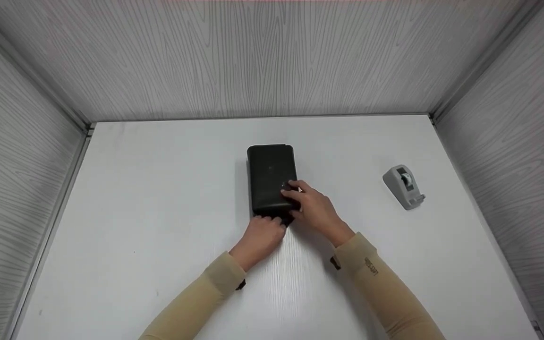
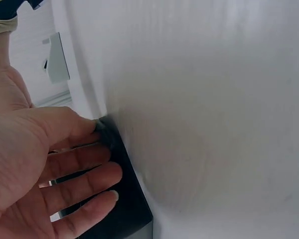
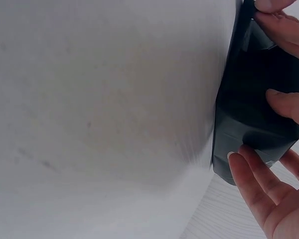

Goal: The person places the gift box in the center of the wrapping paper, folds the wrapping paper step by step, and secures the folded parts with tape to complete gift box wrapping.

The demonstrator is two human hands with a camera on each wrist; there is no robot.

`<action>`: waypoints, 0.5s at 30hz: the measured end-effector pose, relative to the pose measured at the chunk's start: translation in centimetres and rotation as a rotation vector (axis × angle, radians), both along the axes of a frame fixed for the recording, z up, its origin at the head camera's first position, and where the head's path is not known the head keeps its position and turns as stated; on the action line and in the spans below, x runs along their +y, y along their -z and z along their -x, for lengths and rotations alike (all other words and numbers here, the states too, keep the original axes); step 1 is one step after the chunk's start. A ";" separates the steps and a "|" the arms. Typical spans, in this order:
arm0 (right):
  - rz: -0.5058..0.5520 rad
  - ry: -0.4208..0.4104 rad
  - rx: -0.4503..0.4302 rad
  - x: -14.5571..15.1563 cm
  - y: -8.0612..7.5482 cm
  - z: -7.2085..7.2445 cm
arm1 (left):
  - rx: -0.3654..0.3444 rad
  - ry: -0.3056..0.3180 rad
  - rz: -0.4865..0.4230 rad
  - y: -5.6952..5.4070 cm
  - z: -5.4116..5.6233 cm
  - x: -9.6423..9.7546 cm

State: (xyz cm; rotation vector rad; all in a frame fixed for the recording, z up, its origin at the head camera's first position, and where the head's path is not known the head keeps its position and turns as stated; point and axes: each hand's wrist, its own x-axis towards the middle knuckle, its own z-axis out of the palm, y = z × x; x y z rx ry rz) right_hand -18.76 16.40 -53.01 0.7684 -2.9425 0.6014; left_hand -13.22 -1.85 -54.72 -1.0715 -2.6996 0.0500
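Note:
A dark rectangular package lies flat on the white table, its long side running away from me. Black sheet material is folded at its near end, with creases and a flap. At that end my left hand pinches the flap between thumb and fingertips, the other fingers reaching along the sheet in the left wrist view. Around the near right corner, my right hand holds the package. Its thumb presses the folded end while the fingers lie on the top and side. What is inside the package is hidden.
A grey tape dispenser stands on the table to the right of the package. Wood-grain panels rise along the table's back, left and right edges.

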 end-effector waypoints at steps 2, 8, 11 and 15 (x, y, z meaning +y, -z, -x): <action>-0.003 0.002 -0.003 0.0 0.0 0.0 | 0.006 -0.015 0.002 0.0 0.0 0.1; -0.018 0.000 -0.020 0.0 -0.1 0.0 | -0.014 -0.099 -0.018 -0.2 0.1 0.4; -0.025 0.004 -0.021 -0.1 -0.1 0.0 | -0.010 -0.123 -0.022 -0.3 0.1 0.4; -0.020 0.006 -0.018 -0.1 -0.2 0.0 | 0.023 -0.111 -0.029 -0.4 0.1 0.4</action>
